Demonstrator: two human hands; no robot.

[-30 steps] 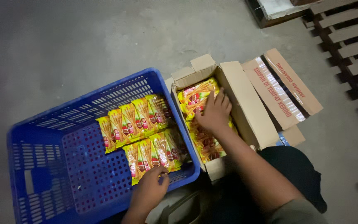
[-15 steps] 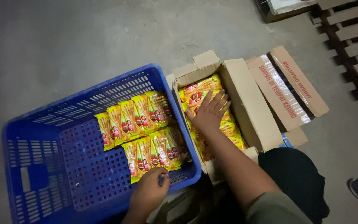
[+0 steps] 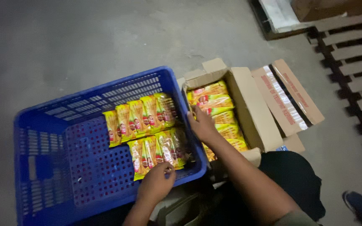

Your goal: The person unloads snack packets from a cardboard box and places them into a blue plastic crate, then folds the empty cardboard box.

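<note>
Seen from the head camera: the right hand [image 3: 202,124], fingers spread, reaches into a cardboard box [image 3: 250,111] of yellow snack packets [image 3: 214,100]. The left hand [image 3: 156,184], its grip loosely curled, touches a packet row [image 3: 158,148] lying in the blue plastic crate [image 3: 55,167] on the concrete floor [image 3: 84,37].

Grey concrete floor [image 3: 84,37], blue plastic crate [image 3: 42,138] resting on it at near left, open cardboard box [image 3: 248,109] just right of the crate, wooden pallet [image 3: 357,67] at far right, flat board [image 3: 277,16] at the far edge.
</note>
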